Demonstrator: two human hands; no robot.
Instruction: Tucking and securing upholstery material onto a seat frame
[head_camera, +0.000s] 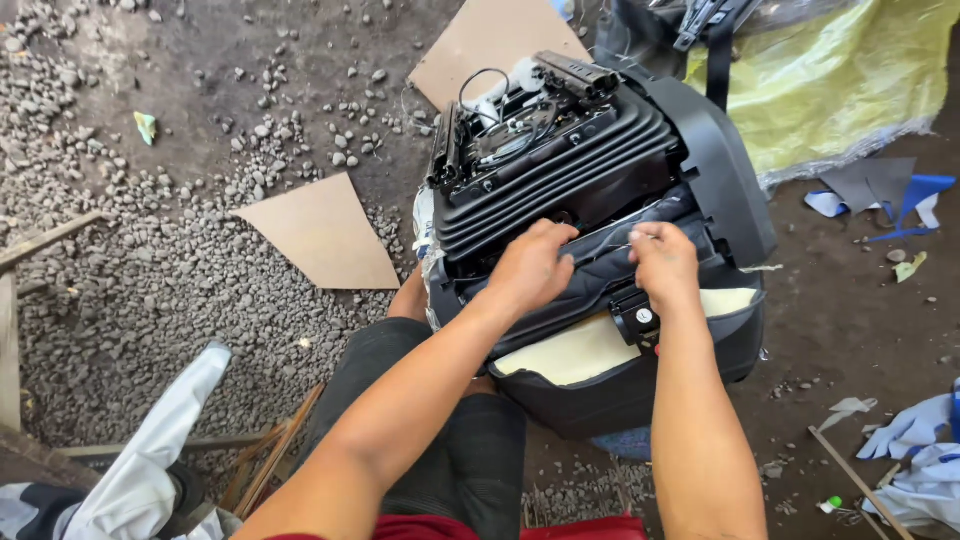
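Note:
A black vehicle seat (590, 170) lies upside down against my knee, its ribbed plastic base and metal rails facing up. Pale yellow foam (570, 355) shows at its lower edge. My left hand (530, 265) presses on the black cover fabric below the ribbed base, fingers curled onto it. My right hand (662, 258) pinches a thin light-coloured thread or wire (620, 232) at the same fabric edge. A small black knob or clip (637, 318) sits just under my right wrist.
Gravel and dirt cover the ground at the left, with two cardboard pieces (325, 235) lying on it. A yellow plastic sheet (830, 85) lies at the upper right. White cloth (915, 460) and scraps lie at the lower right. Wooden slats (20, 300) stand at the left.

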